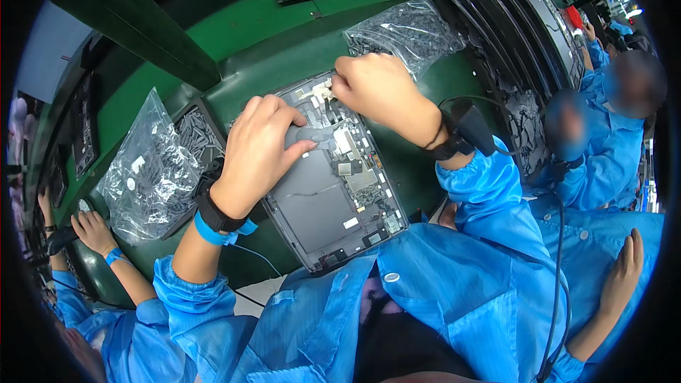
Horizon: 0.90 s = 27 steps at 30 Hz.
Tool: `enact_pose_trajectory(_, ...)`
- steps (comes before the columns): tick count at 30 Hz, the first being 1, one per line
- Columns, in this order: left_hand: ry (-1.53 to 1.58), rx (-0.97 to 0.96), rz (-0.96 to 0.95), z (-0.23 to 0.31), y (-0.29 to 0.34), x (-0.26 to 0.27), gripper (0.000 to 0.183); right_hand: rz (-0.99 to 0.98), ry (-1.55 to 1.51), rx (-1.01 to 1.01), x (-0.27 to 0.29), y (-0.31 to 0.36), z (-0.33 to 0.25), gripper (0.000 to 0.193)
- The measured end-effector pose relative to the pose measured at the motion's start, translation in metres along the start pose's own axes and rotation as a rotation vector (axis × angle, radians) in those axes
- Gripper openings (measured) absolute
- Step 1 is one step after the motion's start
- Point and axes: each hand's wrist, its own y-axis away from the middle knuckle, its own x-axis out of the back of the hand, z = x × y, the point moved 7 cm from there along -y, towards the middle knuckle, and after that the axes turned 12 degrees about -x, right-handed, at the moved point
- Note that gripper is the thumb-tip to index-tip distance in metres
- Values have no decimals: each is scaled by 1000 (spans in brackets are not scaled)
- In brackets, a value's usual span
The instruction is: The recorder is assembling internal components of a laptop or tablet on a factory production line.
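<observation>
In front of me lies an opened dark tablet-like device [312, 202], its circuit board [360, 177] and flat cables exposed. My left hand [259, 145] rests over its left side, thumb apart from the bent fingers. Thumb and forefinger touch down beside a grey flat piece [323, 135] near the middle. At the far right corner, my right hand [383, 92] is closed above a small pale part [323, 91]. A thin dark shape [328, 108] shows below its fingertips; whether the hand grips it is hidden.
Clear bags of small dark parts lie at left [145, 177] and far right [404, 32]. Stacked dark panels [511, 21] stand at right above a pile of dark scraps [523, 124]. A green post [142, 21] rises far left. Co-workers in blue sit on both sides. A black cable [560, 262] hangs near my right arm.
</observation>
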Motion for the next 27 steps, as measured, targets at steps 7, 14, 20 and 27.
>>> enact_pose_trajectory(7,-6,-42,-1,6,-1,2,40,-17,-231,409,32,49,-30,29)
enact_pose_trajectory(14,-387,-262,-118,33,14,-19,44,39,-359,481,31,54,-20,31)
enact_pose_trajectory(20,-314,-235,-122,32,10,-15,40,93,-362,508,24,61,-20,33)
enact_pose_trajectory(27,-204,-413,68,44,3,2,34,273,-516,527,27,63,-16,26)
